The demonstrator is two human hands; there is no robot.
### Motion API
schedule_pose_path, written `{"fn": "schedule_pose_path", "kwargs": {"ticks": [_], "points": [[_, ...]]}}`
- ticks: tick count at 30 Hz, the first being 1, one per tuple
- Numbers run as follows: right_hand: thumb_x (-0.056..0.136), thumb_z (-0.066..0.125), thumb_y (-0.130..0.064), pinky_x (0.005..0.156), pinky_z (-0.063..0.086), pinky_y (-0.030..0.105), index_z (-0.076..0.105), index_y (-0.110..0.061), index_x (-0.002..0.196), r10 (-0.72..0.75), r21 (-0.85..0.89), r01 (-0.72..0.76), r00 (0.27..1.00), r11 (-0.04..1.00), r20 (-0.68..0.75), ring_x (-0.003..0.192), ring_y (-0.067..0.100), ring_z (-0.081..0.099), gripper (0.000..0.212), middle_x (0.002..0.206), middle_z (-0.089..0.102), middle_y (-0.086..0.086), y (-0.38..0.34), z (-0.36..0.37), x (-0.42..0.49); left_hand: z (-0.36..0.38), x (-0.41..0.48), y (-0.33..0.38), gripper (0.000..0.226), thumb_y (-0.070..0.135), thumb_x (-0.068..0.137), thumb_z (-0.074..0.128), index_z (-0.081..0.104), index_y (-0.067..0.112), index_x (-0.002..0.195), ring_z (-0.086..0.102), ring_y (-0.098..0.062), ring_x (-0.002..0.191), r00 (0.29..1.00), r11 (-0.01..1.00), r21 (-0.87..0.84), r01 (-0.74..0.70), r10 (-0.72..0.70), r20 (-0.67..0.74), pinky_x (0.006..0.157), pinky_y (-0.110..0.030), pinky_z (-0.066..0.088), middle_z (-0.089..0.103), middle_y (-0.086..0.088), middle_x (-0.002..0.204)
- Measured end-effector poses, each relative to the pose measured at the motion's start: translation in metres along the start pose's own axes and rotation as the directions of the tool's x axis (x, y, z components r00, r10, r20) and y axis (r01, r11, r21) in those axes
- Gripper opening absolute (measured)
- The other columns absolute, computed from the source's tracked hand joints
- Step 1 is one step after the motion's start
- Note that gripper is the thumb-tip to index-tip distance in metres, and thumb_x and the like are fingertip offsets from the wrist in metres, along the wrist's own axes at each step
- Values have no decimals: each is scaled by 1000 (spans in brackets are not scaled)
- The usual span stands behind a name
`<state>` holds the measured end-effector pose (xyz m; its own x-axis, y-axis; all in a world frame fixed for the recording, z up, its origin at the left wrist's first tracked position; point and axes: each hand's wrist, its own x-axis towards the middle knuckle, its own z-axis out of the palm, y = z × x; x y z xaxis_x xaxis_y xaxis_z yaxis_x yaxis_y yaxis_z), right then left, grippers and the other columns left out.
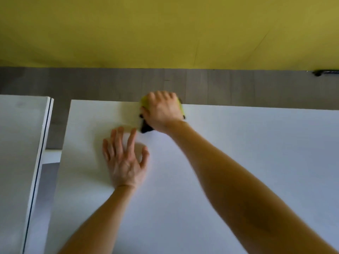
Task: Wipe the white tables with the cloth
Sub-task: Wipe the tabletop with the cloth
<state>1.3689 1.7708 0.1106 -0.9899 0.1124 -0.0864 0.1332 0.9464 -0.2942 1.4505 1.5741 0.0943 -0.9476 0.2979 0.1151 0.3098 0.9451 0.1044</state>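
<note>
Cloth (143,102) bunched under right grip (163,111) at far edge of table (238,162) — fingers curled over it. Left grip (125,160) flat, fingers spread, nearby.

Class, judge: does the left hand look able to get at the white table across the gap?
Probably yes. The left hand lies flat, holding nothing, close to the main table at its left edge; only an open gap separates it from the left table.

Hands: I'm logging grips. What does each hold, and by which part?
The right hand grips the cloth from above, covering most of it. The left hand holds nothing, spread flat on the white table.
</note>
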Motion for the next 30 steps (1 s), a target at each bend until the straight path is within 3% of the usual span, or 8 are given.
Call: {"fn": "schedule_pose_path", "kwargs": {"ticks": [3, 6, 11, 14, 20, 23, 26, 30], "points": [[103, 51, -56, 98, 42, 46, 63, -19, 121, -43, 95, 48, 998, 994, -48, 110, 32, 63, 43, 117, 69, 4, -22, 8, 8, 0, -1, 0, 59, 50, 101, 53, 57, 19, 151, 31, -39, 161, 1000, 1000, 9, 3, -3, -17, 132, -61, 20, 37, -16, 171], [100, 55, -56, 100, 44, 44, 64, -19, 129, -1, 167, 28, 987, 986, -163, 110, 32, 64, 48, 119, 70, 5, 38, 1, -31, -2, 0, -2, 63, 54, 104, 48, 52, 22, 158, 30, -38, 161, 1000, 1000, 19, -21, 21, -13, 131, -62, 20, 36, -16, 171], [100, 58, -53, 102, 44, 47, 66, -17, 122, 298, 112, -277, 919, 954, -259, 106, 37, 63, 43, 114, 71, 8, 196, -46, -127, -3, -1, 0, 62, 51, 102, 52, 55, 22, 156, 33, -40, 160, 999, 1000, -25, -16, 15, -50, 130, -62, 21, 39, -16, 170], [97, 61, -56, 102, 43, 49, 67, -18, 109, 467, 79, -466, 835, 881, -291, 101, 37, 60, 40, 105, 70, 8, 193, -46, -127, -3, -1, -1, 62, 51, 102, 52, 56, 21, 156, 33, -41, 160, 998, 1000, -23, -8, 7, -57, 131, -62, 21, 39, -17, 169], [100, 55, -61, 99, 41, 45, 66, -25, 117, 84, 102, -70, 987, 992, -134, 109, 30, 65, 42, 114, 72, -1, -2, 5, -7, -1, 0, -3, 61, 49, 101, 52, 56, 20, 155, 34, -40, 159, 999, 1000, -6, -19, 18, -50, 130, -63, 22, 40, -18, 168], [102, 55, -62, 101, 41, 44, 64, -25, 125, -47, 149, 56, 997, 987, -64, 115, 28, 64, 44, 119, 71, -2, -25, 9, 13, 1, -1, -2, 59, 49, 102, 52, 58, 19, 152, 34, -40, 159, 998, 1000, -9, -11, 10, -59, 131, -62, 22, 41, -18, 168], [99, 60, -60, 100, 45, 45, 66, -24, 127, 7, 185, 24, 986, 982, -165, 111, 31, 65, 46, 118, 72, 0, 49, 1, -33, 0, -2, -5, 63, 53, 103, 50, 54, 20, 157, 34, -40, 159, 998, 1000, -9, -28, 28, -48, 130, -62, 22, 40, -18, 168], [99, 64, -56, 100, 44, 46, 68, -20, 121, 290, 155, -254, 914, 955, -285, 107, 37, 63, 42, 114, 73, 6, 195, -36, -119, -2, -1, -3, 64, 52, 102, 52, 54, 21, 158, 34, -42, 158, 998, 999, -39, -27, 25, -57, 130, -63, 21, 39, -17, 169]]}}
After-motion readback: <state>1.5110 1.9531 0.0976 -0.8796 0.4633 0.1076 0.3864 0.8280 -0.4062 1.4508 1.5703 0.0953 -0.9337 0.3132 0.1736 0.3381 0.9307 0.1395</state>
